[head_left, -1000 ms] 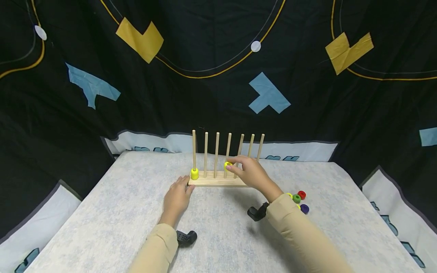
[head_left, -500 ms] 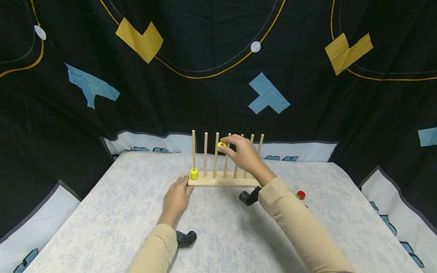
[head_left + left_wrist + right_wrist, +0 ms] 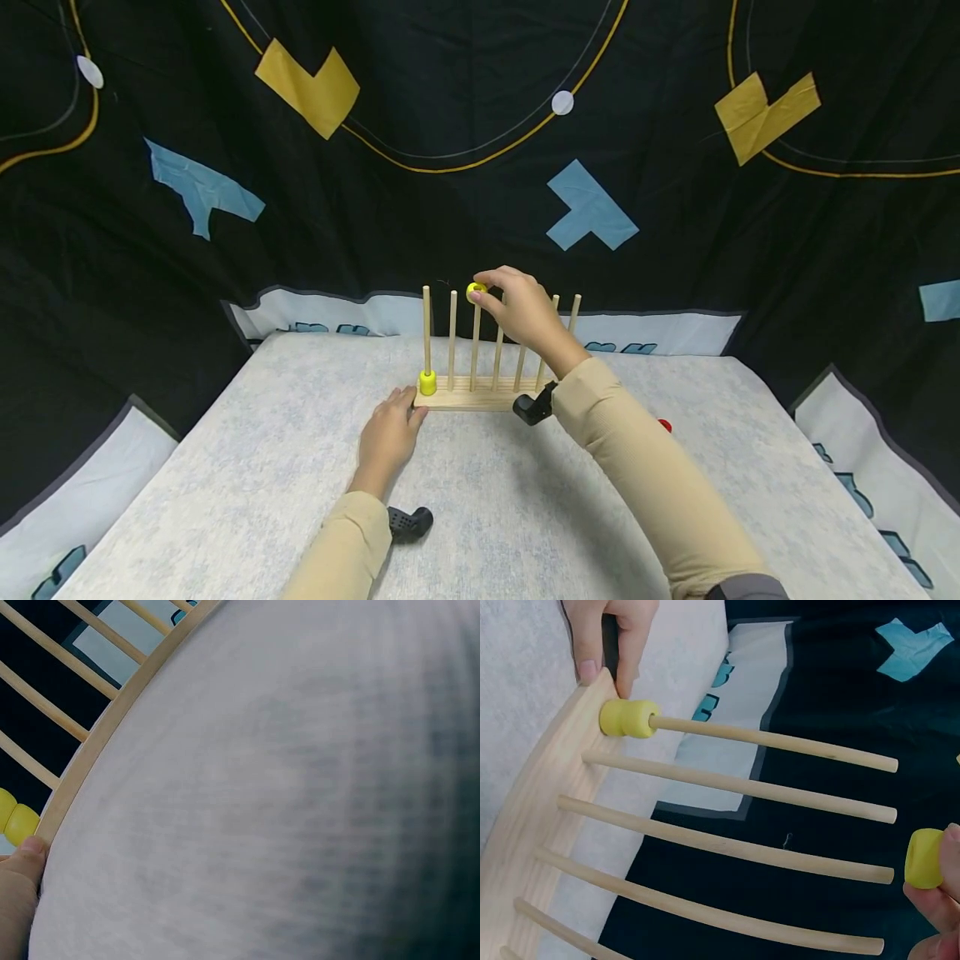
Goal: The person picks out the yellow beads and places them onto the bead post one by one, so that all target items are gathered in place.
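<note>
A yellow bead (image 3: 476, 292) is pinched between the thumb and fingers of my right hand (image 3: 521, 310), up at the top of the third peg from the left. In the right wrist view the held bead (image 3: 924, 859) sits just beyond that peg's tip (image 3: 889, 876). The wooden peg rack (image 3: 468, 400) stands upright, its pegs rising from a long base. My left hand (image 3: 388, 433) grips the base's left end, thumb (image 3: 589, 669) on the front edge and a finger behind. Stacked on the leftmost peg, at its foot, are two yellow beads (image 3: 628, 718).
A red bead (image 3: 665, 425) lies on the table (image 3: 480, 500) to the right, partly hidden by my right forearm (image 3: 645, 467). Behind the table hangs a black cloth (image 3: 465, 225) with taped shapes. Black devices are strapped at both wrists.
My right hand has risen and moved left, carrying the yellow bead from low among the pegs to the third peg's top. The forearm now covers most loose beads. My left hand stays put.
</note>
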Tool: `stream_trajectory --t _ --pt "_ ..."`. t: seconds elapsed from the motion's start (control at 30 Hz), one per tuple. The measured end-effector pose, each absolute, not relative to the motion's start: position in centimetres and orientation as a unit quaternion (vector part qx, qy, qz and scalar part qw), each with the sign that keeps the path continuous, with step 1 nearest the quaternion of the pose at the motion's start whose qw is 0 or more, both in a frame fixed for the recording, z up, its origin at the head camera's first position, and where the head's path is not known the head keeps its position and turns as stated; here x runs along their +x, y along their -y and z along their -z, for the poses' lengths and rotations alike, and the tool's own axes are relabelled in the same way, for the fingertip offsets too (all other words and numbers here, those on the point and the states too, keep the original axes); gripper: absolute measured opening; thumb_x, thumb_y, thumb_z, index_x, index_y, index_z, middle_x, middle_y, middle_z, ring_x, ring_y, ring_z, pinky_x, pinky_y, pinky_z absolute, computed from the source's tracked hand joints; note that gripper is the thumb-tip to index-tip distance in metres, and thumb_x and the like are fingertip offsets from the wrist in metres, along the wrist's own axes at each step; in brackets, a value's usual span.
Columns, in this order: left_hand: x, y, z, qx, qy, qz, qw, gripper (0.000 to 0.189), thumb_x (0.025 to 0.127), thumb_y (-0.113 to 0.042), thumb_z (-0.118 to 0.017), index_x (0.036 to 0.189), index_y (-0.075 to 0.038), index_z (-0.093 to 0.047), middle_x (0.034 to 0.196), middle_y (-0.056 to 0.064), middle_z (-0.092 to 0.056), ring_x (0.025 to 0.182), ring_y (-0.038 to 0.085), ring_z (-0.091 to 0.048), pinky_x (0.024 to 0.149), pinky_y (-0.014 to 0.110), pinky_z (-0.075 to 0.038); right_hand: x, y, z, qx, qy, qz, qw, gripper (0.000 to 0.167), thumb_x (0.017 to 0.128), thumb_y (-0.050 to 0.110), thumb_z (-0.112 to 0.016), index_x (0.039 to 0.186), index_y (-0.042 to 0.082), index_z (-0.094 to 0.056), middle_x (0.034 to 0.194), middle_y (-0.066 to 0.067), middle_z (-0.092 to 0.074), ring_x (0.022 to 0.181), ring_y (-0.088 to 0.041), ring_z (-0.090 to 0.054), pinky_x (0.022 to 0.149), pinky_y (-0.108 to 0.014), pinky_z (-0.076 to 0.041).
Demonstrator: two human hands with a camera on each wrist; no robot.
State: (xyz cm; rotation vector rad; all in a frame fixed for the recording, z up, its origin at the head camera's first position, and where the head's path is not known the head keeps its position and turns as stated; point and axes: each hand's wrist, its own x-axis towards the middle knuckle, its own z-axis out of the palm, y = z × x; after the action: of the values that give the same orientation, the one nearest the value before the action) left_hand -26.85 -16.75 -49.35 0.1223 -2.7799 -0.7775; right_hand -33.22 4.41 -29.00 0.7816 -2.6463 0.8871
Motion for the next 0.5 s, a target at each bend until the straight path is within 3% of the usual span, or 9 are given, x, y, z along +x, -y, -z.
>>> stream_trajectory --t 0.3,0.5 --pt "-26.8 16.7 49.4 0.047 0.954 0.268 0.124 0.054 0.102 -0.038 -0.056 0.147 -0.009 -0.049 0.15 0.013 -0.05 0.142 0.036 -0.044 0.111 0.06 -0.04 -34.2 -2.7 28.6 0.254 0.92 -0.279 0.106 0.042 0.099 0.037 -0.06 0.138 0.019 -0.059 0.141 -0.001 -0.059 0.132 -0.021 -0.055 0.108 -0.04 -0.049" --pt "-26.9 16.7 49.3 0.046 0.955 0.264 0.124 0.054 0.102 -0.038 -0.056 0.147 -0.01 -0.048 0.15 0.015 -0.05 0.141 0.037 -0.044 0.109 0.061 -0.042 -34.5 -1.4 28.3 0.254 0.921 -0.272 0.115 0.04 0.099 0.035 -0.061 0.136 0.018 -0.061 0.138 -0.002 -0.061 0.127 -0.022 -0.059 0.102 -0.039 -0.053"
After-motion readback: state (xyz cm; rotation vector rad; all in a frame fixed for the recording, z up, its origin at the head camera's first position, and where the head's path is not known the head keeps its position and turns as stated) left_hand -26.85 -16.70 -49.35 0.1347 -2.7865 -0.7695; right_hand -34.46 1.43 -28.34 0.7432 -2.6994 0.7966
